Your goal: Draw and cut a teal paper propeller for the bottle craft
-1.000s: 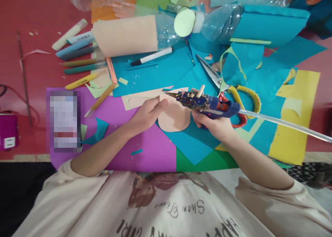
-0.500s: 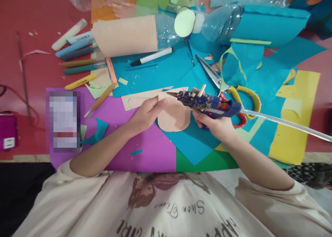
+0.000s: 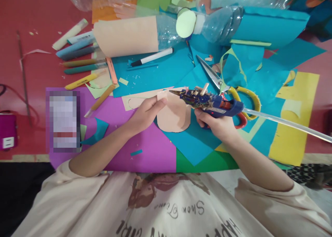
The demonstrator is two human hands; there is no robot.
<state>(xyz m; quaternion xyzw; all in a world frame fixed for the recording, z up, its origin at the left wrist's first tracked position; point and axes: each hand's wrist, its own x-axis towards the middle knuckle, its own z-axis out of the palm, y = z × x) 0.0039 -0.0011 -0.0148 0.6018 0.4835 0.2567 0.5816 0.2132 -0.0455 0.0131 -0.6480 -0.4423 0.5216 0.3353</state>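
- Left of the scissors (image 3: 220, 83), the left hand (image 3: 145, 114) pinches the peach cut-out (image 3: 172, 114) by its left edge, thumb and fingers together on the paper.
- On the scissors' near side, the right hand (image 3: 218, 124) is clamped round the handle of the blue glue gun (image 3: 220, 105); its trigger finger is hidden.
- The nozzle (image 3: 175, 92) points left, away from the scissors, above the cut-out's far edge; whether it touches paper or glue runs, I can't quite tell.
- A tidy bead would want the nozzle low, an even squeeze and the left thumb clear of the tip.
- The long glue stick (image 3: 287, 121) sticks out rightward past the scissors; best swing it gently.
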